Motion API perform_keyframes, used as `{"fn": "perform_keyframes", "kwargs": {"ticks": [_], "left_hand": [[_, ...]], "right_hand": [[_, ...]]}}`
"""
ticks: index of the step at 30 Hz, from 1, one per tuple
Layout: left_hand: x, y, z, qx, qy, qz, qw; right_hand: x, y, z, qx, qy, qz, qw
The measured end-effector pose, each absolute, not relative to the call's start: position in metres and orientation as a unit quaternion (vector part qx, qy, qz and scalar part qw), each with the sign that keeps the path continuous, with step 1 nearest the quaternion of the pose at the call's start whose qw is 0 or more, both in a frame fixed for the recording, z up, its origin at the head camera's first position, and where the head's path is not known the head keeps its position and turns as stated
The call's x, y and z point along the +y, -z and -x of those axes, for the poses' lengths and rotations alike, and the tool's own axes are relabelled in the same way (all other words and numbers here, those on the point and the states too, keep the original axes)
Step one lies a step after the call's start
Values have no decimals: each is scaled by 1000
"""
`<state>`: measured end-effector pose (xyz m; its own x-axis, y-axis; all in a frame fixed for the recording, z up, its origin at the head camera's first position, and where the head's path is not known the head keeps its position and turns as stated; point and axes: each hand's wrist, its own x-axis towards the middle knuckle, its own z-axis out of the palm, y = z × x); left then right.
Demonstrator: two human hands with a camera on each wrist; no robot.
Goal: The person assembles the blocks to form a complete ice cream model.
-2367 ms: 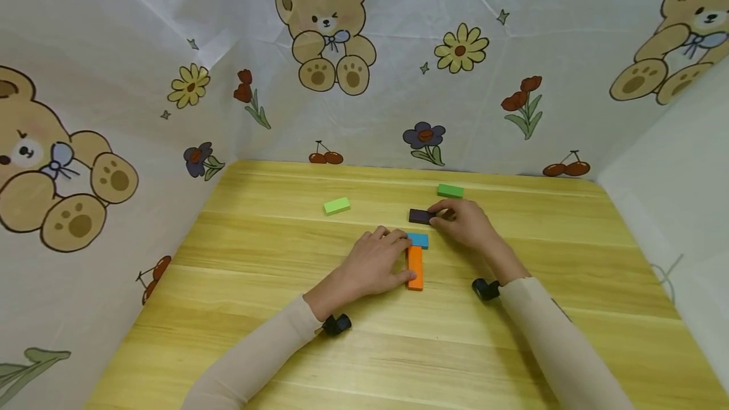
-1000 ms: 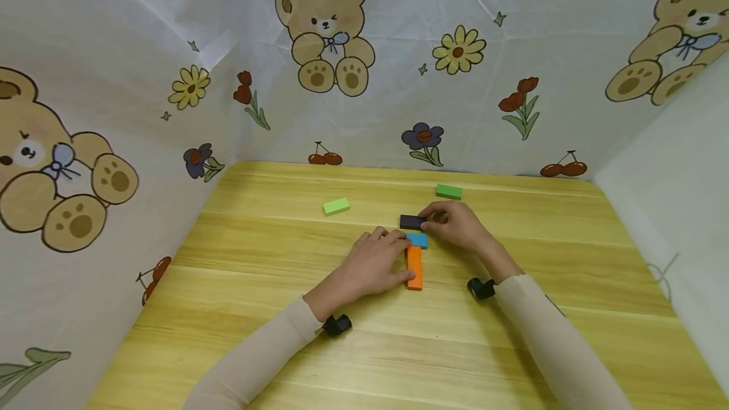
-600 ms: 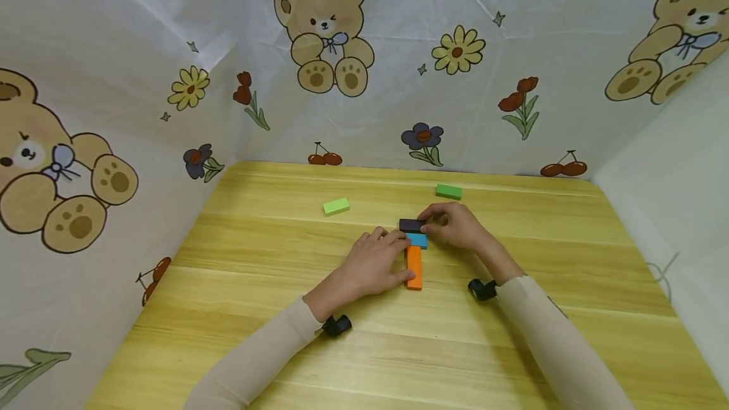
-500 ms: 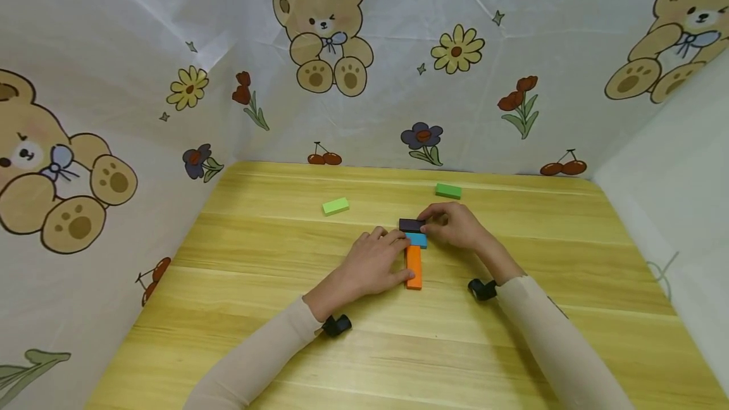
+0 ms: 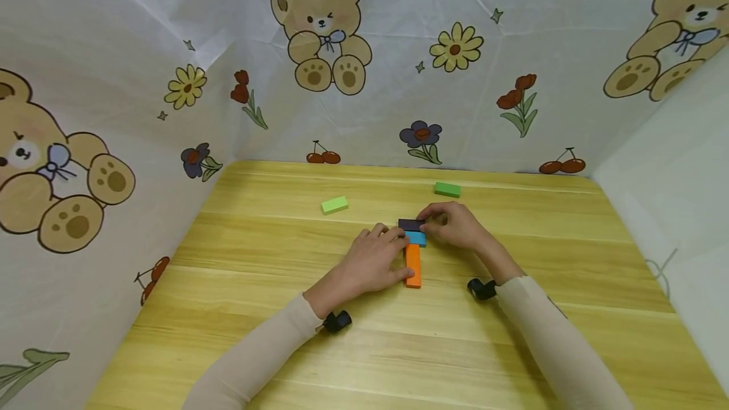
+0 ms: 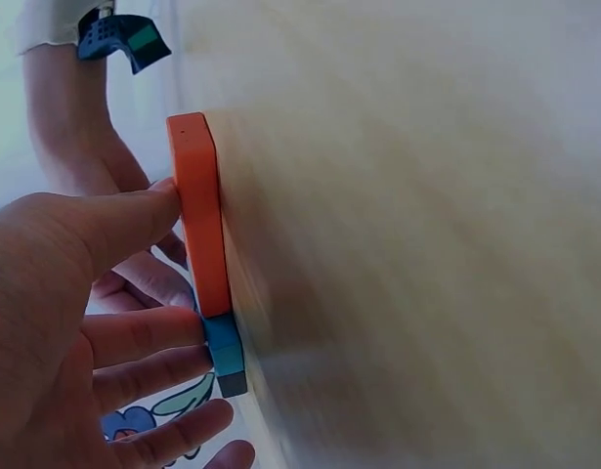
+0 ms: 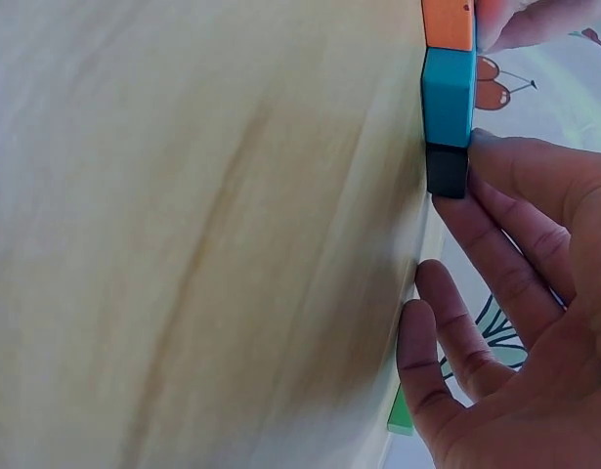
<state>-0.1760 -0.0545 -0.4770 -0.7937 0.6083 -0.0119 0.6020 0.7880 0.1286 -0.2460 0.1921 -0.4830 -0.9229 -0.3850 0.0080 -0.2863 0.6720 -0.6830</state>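
Observation:
An orange block (image 5: 413, 271) lies lengthwise, its far end against a blue block (image 5: 417, 238) set crosswise. Right behind the blue one, a dark block (image 5: 409, 224) lies crosswise, reaching slightly further left. My left hand (image 5: 376, 261) is beside them, its thumb touching the orange block and its fairly straight fingers at the blue block's left end. In the left wrist view the orange block (image 6: 199, 220) and blue block (image 6: 222, 342) stand in line. My right hand (image 5: 455, 226) pinches the right end of the dark block (image 7: 447, 171) between thumb and index finger; its other fingers are spread.
A light green block (image 5: 335, 205) lies at the back left and a green block (image 5: 447, 190) at the back right. The wood-grain table (image 5: 398, 359) meets a printed cloth wall (image 5: 387, 119) behind. Black wrist cameras sit under both wrists.
My right hand has brought the dark block left and toward me, from apart to against the blue block. Over the last half second it has stayed there. The left hand has kept its place.

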Motion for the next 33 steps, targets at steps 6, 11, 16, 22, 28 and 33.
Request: {"fn": "perform_keyframes", "kwargs": {"ticks": [6,11,16,22,28,33], "left_hand": [[-54,474,176,945,-56,-322,33],[-54,473,178,945,-58,-317,48],[-54,472,183,947,-61,-311,57],[-54,472,185,946,-68,-311,56],[-56,473,184,946,-74,-309,55],[-55,473,184,946,-75,-311,52]], "right_hand": [[191,483,245,912,360,183,71],[190,483,244,913,359,182,74],[190,483,245,913,357,186,74],[192,484,245,912,355,191,70],[198,483,251,916,353,187,46],[215,479,261,924,353,150,-3]]}}
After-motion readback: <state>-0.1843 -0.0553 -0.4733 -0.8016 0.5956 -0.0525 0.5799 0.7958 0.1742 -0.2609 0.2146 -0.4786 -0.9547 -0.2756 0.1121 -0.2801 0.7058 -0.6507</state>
